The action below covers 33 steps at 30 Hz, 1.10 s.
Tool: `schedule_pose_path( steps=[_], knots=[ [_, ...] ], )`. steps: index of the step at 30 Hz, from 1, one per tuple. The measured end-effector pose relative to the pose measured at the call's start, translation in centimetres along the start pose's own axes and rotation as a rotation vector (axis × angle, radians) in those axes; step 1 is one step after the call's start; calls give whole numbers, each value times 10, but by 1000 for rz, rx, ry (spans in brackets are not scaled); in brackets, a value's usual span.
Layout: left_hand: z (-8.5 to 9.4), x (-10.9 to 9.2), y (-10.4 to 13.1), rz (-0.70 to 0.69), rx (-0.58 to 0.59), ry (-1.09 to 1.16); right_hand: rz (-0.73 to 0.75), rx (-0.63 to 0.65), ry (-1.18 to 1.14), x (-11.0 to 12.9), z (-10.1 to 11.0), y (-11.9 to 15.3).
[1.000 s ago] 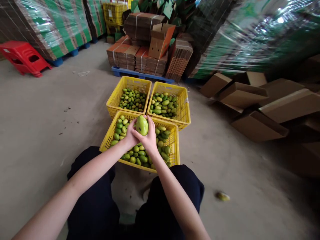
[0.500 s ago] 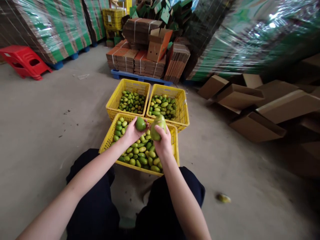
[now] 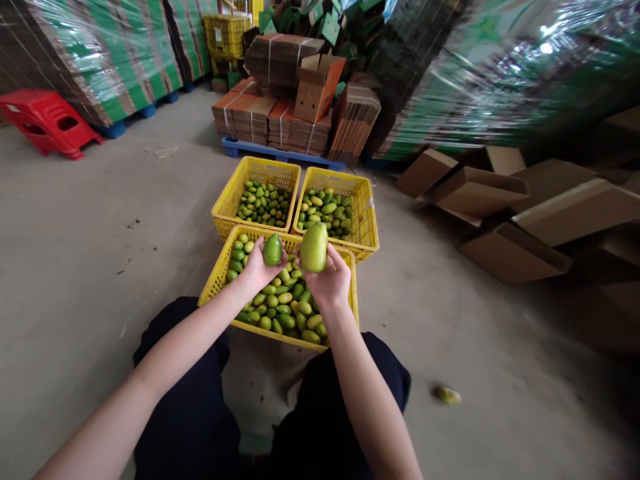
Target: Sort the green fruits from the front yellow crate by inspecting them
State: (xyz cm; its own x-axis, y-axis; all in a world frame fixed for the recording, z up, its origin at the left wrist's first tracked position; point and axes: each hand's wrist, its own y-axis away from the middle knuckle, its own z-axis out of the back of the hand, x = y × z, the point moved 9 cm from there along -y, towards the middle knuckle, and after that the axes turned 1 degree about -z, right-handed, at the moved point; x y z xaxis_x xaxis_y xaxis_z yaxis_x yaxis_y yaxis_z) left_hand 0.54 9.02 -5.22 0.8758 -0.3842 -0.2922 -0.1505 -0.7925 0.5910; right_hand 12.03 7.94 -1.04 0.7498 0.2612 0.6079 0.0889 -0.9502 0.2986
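My left hand point(image 3: 258, 268) holds a small dark green fruit point(image 3: 273, 250) upright on its palm and fingers. Beside it, my right hand point(image 3: 333, 279) holds a larger, paler green fruit point(image 3: 314, 247), with the fingers behind and below it. Both hands are above the near yellow crate point(image 3: 354, 293), which holds several green and yellowish fruits point(image 3: 284, 310). Behind stand a left yellow crate point(image 3: 225, 193) and a right yellow crate point(image 3: 369, 213), each part filled with similar fruits. My forearms and hands cover part of the near crate.
Flattened cartons point(image 3: 250, 120) lie on a blue pallet point(image 3: 280, 155) beyond the crates. A red stool point(image 3: 50, 123) stands at the left. Open cardboard boxes point(image 3: 480, 193) are at the right, and one fruit point(image 3: 447, 395) lies on the floor. Wrapped stacks stand behind.
The small fruit has moved slightly left in my left hand. The larger fruit has turned, showing a different side, and my right hand's thumb has moved from its front to its side.
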Motion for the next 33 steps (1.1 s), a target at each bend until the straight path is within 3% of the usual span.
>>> schedule_pose_path(
  steps=[4,8,12,18,22,27,33],
  knots=[
    [2,-2,1,2,-24,-58,-67,-35,-72,-4,2,1],
    [-3,-5,1,-25,16,-114,15,-107,-82,1,9,-2],
    [-13,-3,5,-16,112,-174,61,-102,-50,4,12,-5],
    [-10,-4,7,-5,54,-141,138,-167,-37,9,26,-14],
    [-8,-6,2,-10,61,-102,-3,-203,1,-9,36,-21],
    [-7,1,-1,22,86,-155,-160,-142,48,-27,31,-17],
    [-15,7,3,66,144,-226,-132,97,115,-13,-6,0]
  ],
)
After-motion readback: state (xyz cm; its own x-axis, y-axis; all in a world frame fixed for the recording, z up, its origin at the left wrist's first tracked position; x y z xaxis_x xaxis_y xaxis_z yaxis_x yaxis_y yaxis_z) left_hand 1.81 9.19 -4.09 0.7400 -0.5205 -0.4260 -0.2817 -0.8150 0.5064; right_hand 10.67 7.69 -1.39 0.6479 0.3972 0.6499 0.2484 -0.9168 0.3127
